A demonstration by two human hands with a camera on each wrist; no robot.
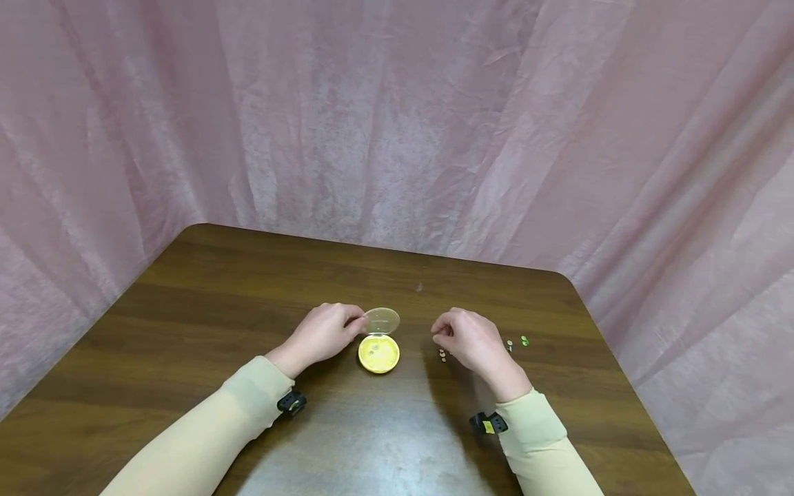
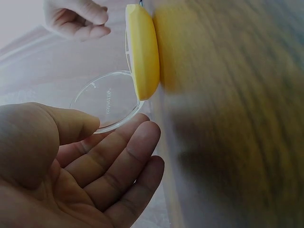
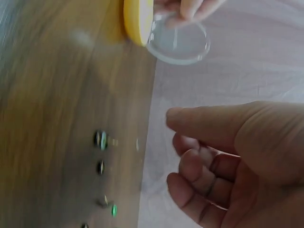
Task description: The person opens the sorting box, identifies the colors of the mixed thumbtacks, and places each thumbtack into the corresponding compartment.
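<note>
A round yellow case (image 1: 379, 354) stands on the table with its clear hinged lid (image 2: 105, 99) raised. Faint raised lettering shows on the lid, and a few small pieces lie inside the case. My left hand (image 1: 327, 329) holds the lid's edge between thumb and fingers, the other fingers spread behind it. To the right of the case, my right hand (image 1: 469, 337) hovers over the table, its fingers (image 3: 190, 164) loosely bent and nothing visible between them. Below it are small gold-coloured round pieces (image 1: 442, 355), partly covered by the hand in the head view.
Small green round pieces (image 1: 524, 341) and pale stud-like pieces (image 1: 510, 345) lie on the table right of my right hand. The brown wooden table (image 1: 248, 275) ends at a pink curtain (image 1: 372, 124) behind and on both sides.
</note>
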